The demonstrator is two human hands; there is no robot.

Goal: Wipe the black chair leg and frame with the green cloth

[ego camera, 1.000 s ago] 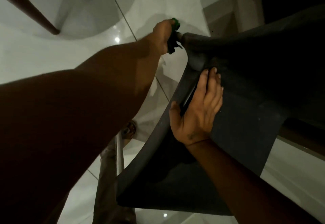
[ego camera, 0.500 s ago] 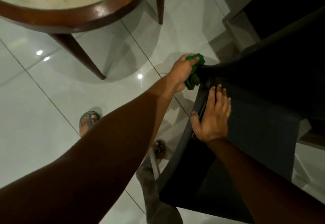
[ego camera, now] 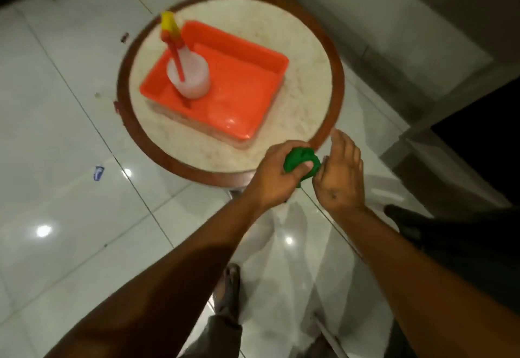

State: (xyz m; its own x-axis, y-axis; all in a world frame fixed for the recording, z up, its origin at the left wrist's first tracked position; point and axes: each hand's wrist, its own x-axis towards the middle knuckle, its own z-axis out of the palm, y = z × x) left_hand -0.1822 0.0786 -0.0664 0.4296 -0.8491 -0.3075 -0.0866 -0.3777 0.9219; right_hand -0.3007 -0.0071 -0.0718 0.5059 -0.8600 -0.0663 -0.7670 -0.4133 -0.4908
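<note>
My left hand (ego camera: 277, 176) is closed around a bunched green cloth (ego camera: 298, 158), held in the air just past the near rim of a round table. Right beside it my right hand (ego camera: 339, 174) is held with fingers apart, its thumb side close to the cloth and perhaps touching it; I cannot tell. The black chair (ego camera: 461, 239) shows only as a dark shape at the right edge, behind my right forearm. Neither hand touches the chair.
A round marble-topped table with a wooden rim (ego camera: 123, 96) holds an orange tray (ego camera: 239, 98) with a clear spray bottle (ego camera: 188, 76) standing in it. White glossy floor tiles (ego camera: 70, 188) surround it. My sandalled foot (ego camera: 229, 281) is below. A grey step (ego camera: 422, 98) runs along the right.
Both hands have come off the chair; the left carried the cloth up towards the table, the right let go of the frame. The view swung up from the chair to the table top.
</note>
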